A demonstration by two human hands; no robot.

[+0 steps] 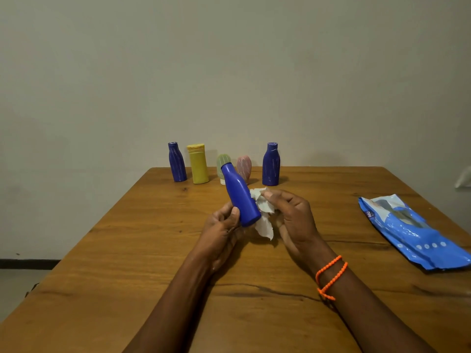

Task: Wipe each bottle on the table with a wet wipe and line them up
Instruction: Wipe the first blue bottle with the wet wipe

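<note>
- The left hand (224, 225), at centre frame, has its fingers closed round the lower body of a blue bottle (240, 197), which is lifted off the tabletop (127, 250) and tilted with its cap toward the upper left.
- Held by the base like this, most of the bottle's side is left bare, probably so the wipe can run along it.
- The right hand (293, 217) has its fingers pinched on a crumpled white wipe (262, 215), which is pressed against the right side of the bottle; a loose end hangs below the bottle's base.
- An orange bead band (330, 276) sits on the right wrist.
- Five more bottles stand upright in a row along the far edge, above the hands: a dark blue one (177, 161) at left, a yellow one (198, 164) just beside it, a pale green one (222, 164) partly hidden behind the held bottle, a pink one (244, 166), and another dark blue one (271, 164) at right.
- The two dark blue ones show pale streaks; I cannot tell which of the five are wiped.
- The wipe pack (413, 233) lies flat at the right edge, well apart from the hands.
- Nothing lies between the hands and the row, so the way back looks open.
</note>
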